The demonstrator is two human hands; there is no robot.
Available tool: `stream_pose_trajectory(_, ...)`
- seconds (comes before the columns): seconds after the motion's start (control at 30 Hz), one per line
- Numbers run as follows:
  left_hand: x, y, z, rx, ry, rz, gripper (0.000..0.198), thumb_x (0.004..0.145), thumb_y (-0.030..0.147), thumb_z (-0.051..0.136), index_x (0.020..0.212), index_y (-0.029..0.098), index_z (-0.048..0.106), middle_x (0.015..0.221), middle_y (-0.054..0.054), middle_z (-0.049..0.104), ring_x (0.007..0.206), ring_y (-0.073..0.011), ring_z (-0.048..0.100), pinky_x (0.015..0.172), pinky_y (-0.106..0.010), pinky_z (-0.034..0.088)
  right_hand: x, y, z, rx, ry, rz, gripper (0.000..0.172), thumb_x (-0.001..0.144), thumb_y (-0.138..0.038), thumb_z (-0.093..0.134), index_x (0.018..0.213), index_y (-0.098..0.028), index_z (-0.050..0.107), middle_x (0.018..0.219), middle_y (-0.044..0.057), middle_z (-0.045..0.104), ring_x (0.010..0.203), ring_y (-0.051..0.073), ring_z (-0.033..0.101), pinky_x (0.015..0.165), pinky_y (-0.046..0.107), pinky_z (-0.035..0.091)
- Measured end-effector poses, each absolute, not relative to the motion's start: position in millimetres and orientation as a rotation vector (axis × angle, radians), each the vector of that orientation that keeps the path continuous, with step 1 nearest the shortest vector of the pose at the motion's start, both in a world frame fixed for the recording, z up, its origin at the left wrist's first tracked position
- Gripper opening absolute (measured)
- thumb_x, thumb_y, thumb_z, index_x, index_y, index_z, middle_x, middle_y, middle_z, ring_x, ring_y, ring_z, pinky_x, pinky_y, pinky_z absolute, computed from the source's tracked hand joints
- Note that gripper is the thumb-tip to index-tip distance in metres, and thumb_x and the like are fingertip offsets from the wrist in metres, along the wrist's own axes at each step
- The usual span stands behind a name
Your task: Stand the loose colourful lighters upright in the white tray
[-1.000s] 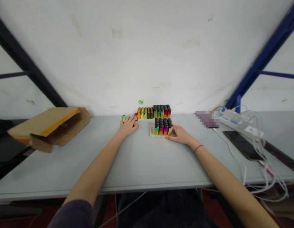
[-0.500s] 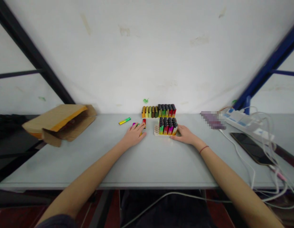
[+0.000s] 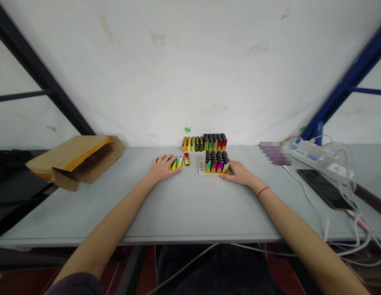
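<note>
1. Gray table (image 3: 131, 209) holds everything, with a white wall (image 3: 190, 69) behind it.
2. Three lighters (image 3: 180, 162) lie flat, long sides pointing away from the person, just right of the left hand (image 3: 162, 168), the nearer hand.
3. That hand lies open and flat, holding nothing, fingertips at the first lighter.
4. Right hand (image 3: 238, 173) lies open too, touching a white tray (image 3: 201, 167) of upright lighters (image 3: 216, 162); one more row (image 3: 204, 143) stands behind.

Both arms reach forward and angle in toward centre, forearms bare. Left hand (image 3: 162, 168) palm down, fingers loosely spread and slightly curled, pointing inward. Right hand (image 3: 238, 173) palm down, nearly flat, fingers together, pointing inward. Hands apart, not crossed. Right wrist (image 3: 254, 186) has a thin red cord (image 3: 263, 191). Dark sleeve (image 3: 73, 283) on left upper arm, at bottom of view.
</note>
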State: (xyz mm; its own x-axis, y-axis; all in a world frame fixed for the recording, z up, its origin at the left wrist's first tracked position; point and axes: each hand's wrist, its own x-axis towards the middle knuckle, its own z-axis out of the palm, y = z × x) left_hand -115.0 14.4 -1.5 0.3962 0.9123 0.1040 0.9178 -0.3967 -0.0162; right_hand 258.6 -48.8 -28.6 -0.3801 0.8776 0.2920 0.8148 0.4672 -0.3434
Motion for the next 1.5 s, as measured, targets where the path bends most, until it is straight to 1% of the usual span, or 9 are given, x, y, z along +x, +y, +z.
stream_pose_trajectory(0.27,-88,7,-7,-2.313,-1.895,-0.370,0.065,0.092,0.065,0.040,0.145,0.029,0.050,0.158,-0.013,0.037,0.133,-0.0378,0.041,0.102,-0.051,0.039,258,-50,-27,-1.414,-2.284,0.200,0.055,0.084,-0.060,0.062,0.118,-0.017,0.061,0.120,0.015,0.067,0.108,0.034,0.062,0.096,0.045,0.047)
stream_pose_trajectory(0.37,-94,16,-3,-2.381,-1.840,-0.395,0.056,0.097,0.050,0.035,0.141,0.020,0.054,0.152,-0.016,0.044,0.134,-0.0348,0.043,0.106,-0.050,0.037,257,-50,-26,-1.412,-2.273,0.200,0.054,0.083,-0.060,0.063,0.116,-0.017,0.062,0.116,0.014,0.068,0.104,0.033,0.063,0.094,0.045,0.047)
stream_pose_trajectory(0.47,-111,26,5,-2.441,-1.824,-0.282,0.048,0.097,0.034,0.032,0.128,0.014,0.063,0.138,-0.018,0.059,0.129,-0.0316,0.050,0.106,-0.047,0.039,256,-51,-26,-1.420,-2.264,0.188,0.052,0.083,-0.059,0.064,0.115,-0.018,0.062,0.115,0.014,0.068,0.102,0.033,0.063,0.094,0.045,0.047)
stream_pose_trajectory(0.63,-136,27,12,-2.473,-1.969,-0.137,0.031,0.088,0.032,0.047,0.103,0.016,0.069,0.105,-0.016,0.072,0.107,-0.0284,0.064,0.091,-0.034,0.049,256,-52,-25,-1.420,-2.260,0.194,0.051,0.083,-0.057,0.064,0.114,-0.017,0.063,0.116,0.014,0.068,0.102,0.033,0.063,0.093,0.044,0.047)
stream_pose_trajectory(0.83,-116,18,22,-2.550,-2.218,-0.880,0.024,0.085,0.029,0.053,0.106,0.019,0.050,0.079,-0.004,0.065,0.075,-0.0209,0.065,0.073,-0.031,0.048,256,-51,-26,-1.399,-2.250,0.209,0.052,0.083,-0.057,0.064,0.115,-0.017,0.063,0.116,0.015,0.068,0.104,0.033,0.063,0.094,0.045,0.047)
stream_pose_trajectory(0.97,-77,15,37,-2.945,-2.295,-1.509,0.031,0.082,0.027,0.058,0.107,0.023,0.039,0.057,0.012,0.042,0.044,-0.0095,0.043,0.050,-0.020,0.036,256,-52,-25,-1.389,-2.252,0.220,0.052,0.083,-0.057,0.064,0.116,-0.016,0.062,0.118,0.015,0.067,0.105,0.033,0.062,0.095,0.045,0.047)
stream_pose_trajectory(1.07,-48,7,43,-3.088,-2.102,-1.958,0.031,0.084,0.035,0.062,0.104,0.023,0.042,0.061,0.011,0.043,0.041,-0.0052,0.036,0.045,-0.018,0.029,256,-52,-24,-1.404,-2.262,0.212,0.051,0.084,-0.057,0.064,0.114,-0.016,0.063,0.116,0.015,0.068,0.103,0.033,0.063,0.093,0.046,0.047)
stream_pose_trajectory(1.27,-21,-19,35,-3.027,-1.955,-2.468,0.031,0.085,0.046,0.064,0.087,0.020,0.048,0.066,0.006,0.052,0.051,-0.0061,0.049,0.054,-0.020,0.043,256,-52,-24,-1.398,-2.268,0.207,0.051,0.083,-0.058,0.064,0.114,-0.017,0.063,0.116,0.014,0.068,0.103,0.033,0.063,0.093,0.045,0.048)
stream_pose_trajectory(1.5,-13,-36,26,-2.811,-2.337,-2.787,0.059,0.085,0.076,0.037,0.062,0.022,0.039,0.043,0.009,0.027,0.034,-0.0068,0.026,0.040,-0.021,0.032,258,-52,-25,-1.411,-2.263,0.200,0.050,0.083,-0.057,0.065,0.114,-0.017,0.064,0.119,0.015,0.068,0.106,0.034,0.063,0.095,0.045,0.048)
